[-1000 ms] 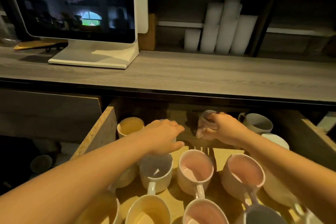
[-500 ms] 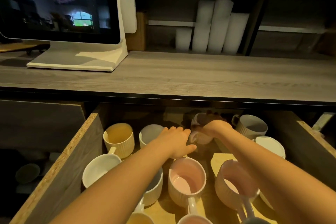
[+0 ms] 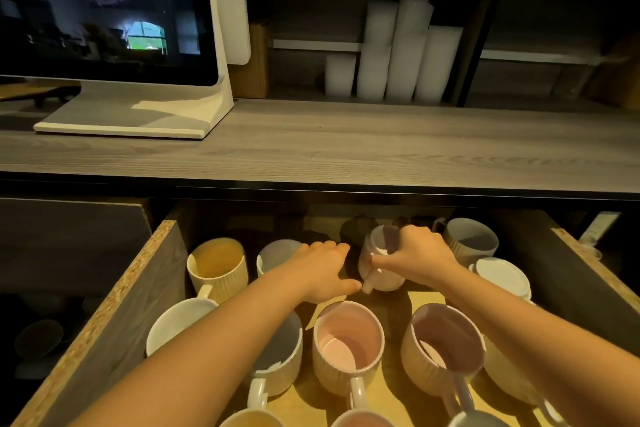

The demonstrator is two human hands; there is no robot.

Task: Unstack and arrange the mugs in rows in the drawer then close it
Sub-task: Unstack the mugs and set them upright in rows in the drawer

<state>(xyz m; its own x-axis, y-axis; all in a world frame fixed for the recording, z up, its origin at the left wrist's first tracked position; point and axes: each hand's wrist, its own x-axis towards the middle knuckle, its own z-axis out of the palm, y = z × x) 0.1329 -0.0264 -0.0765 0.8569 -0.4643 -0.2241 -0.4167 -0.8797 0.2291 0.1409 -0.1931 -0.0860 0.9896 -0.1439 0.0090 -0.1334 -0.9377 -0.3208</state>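
The open wooden drawer (image 3: 145,281) holds several ribbed mugs standing upright. My right hand (image 3: 414,262) grips a pale lilac mug (image 3: 379,253) at the drawer's back middle, fingers over its rim and handle side. My left hand (image 3: 320,270) lies flat with fingers apart just left of that mug, over a grey-blue mug (image 3: 275,253). A yellow mug (image 3: 218,265) stands at the back left and a grey mug (image 3: 471,239) at the back right. In front stand a pink mug (image 3: 346,345) and a lilac-lined mug (image 3: 445,343). My forearms hide parts of the white mug (image 3: 176,321) and others.
A grey wooden counter (image 3: 346,146) overhangs the drawer's back. A white monitor (image 3: 114,38) stands on it at the left, and white paper-cup stacks (image 3: 394,55) fill a shelf behind. A white lidded item (image 3: 502,276) sits at the drawer's right side.
My right hand has drawn the pale lilac mug nearer and lower in the drawer's back row. My left hand slid right, closer to it. The view dipped slightly and shifted.
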